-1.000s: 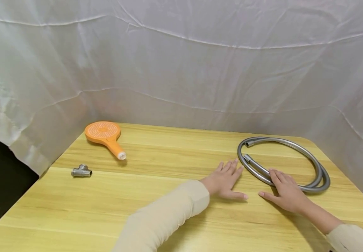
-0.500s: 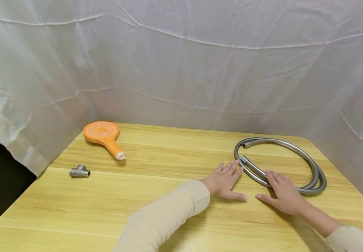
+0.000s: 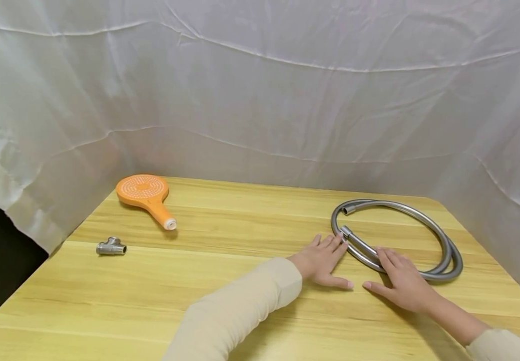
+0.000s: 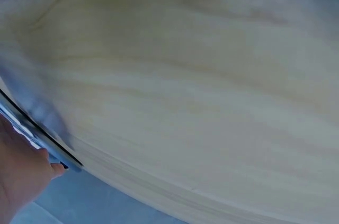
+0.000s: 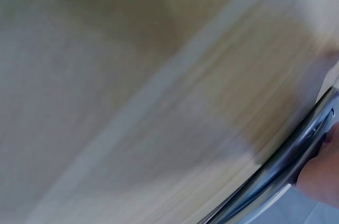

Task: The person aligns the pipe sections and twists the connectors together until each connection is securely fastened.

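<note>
A grey metal shower hose (image 3: pixel 457 261) lies coiled on the table at the right. My right hand (image 3: pixel 402 283) rests its outstretched fingers on the hose's near side, thumb spread to the left. In the right wrist view a fingertip (image 5: pixel 320 179) is at the shiny hose (image 5: pixel 296 155). My left hand (image 3: pixel 323 261) lies palm down, fingers straight, its fingertips right at one metal hose end (image 3: pixel 345 232). The other hose end (image 3: pixel 346 210) sits farther back. In the left wrist view only part of the left hand (image 4: pixel 21 173) shows at the lower left.
An orange shower head (image 3: pixel 144 188) lies at the back left, its white-tipped handle towards the middle. Nearer, by the left edge, is a small metal tee fitting (image 3: pixel 111 246). White cloth (image 3: pixel 260 100) hangs behind and at the sides of the wooden table (image 3: pixel 106 301).
The hose has slid slightly left and nearer, with my right hand on it, and one end is now at the left fingertips. The whole head view has also shifted slightly.
</note>
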`<state>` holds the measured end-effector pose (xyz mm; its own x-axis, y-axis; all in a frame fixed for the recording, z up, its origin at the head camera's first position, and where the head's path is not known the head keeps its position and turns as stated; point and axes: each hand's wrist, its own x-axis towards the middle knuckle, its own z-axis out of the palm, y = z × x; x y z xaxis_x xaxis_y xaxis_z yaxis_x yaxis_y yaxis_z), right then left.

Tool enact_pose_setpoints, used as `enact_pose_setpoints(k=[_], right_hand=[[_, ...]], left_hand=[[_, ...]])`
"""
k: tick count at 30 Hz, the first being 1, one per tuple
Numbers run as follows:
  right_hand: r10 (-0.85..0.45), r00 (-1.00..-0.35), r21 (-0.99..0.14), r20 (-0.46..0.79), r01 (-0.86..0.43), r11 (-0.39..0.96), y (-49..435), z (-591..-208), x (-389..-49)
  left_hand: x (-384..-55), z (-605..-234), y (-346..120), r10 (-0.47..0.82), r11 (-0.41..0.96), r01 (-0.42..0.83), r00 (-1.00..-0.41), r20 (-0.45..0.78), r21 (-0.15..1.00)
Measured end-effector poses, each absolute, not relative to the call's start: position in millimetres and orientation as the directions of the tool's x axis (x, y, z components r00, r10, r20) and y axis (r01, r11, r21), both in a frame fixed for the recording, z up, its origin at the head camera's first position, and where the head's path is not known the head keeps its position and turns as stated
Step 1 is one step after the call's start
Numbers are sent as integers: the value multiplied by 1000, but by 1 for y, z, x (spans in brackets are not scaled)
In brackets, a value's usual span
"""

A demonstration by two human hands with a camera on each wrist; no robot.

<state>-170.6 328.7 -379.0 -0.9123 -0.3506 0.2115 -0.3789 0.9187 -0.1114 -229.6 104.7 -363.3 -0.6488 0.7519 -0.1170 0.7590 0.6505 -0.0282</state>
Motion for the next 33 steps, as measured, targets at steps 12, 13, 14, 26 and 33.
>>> enact_pose_setpoints(k=[12, 13, 14, 26, 33], right_hand=[[-334, -924, -150, 185, -362, 920, 327, -375, -168], [-332, -925, -151, 183, -361, 920, 327, -374, -168], [-331, -926, -152, 182, -359, 921, 327, -374, -168], [-355, -916, -170, 188, -387, 906, 323, -374, -167], [-369, -909, -168, 194, -401, 900, 319, -376, -166]], left_hand=[[-226, -363, 110, 738, 658, 750, -659, -145, -63], [-226, -363, 111, 736, 660, 749, -661, -147, -65], [-226, -364, 111, 734, 661, 748, -662, -149, -67], [-227, -365, 111, 733, 657, 747, -664, -149, -103], [-227, -365, 109, 727, 663, 743, -669, -158, -94]])
